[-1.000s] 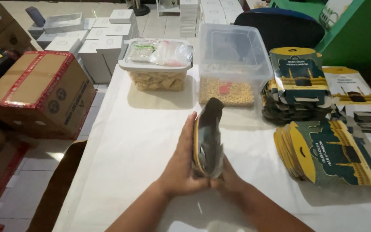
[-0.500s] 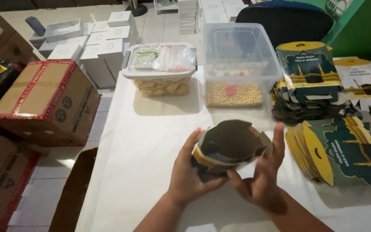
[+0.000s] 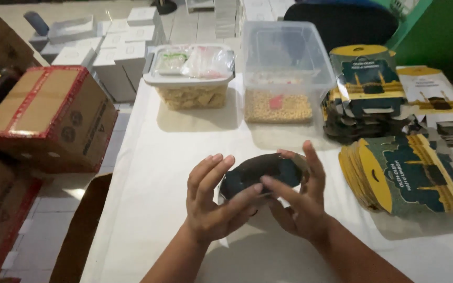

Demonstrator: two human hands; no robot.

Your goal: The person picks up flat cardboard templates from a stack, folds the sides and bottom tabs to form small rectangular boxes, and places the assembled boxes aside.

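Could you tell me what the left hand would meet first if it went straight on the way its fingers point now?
The left hand points up and right, already touching the dark folded carton. Beyond that, probably the clear tub of yellow grains, though depth is hard to judge.

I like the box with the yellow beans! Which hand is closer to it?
Right. The right hand is almost straight below the clear tub of yellow grains, while the left hand sits further left; both hold a dark folded carton.
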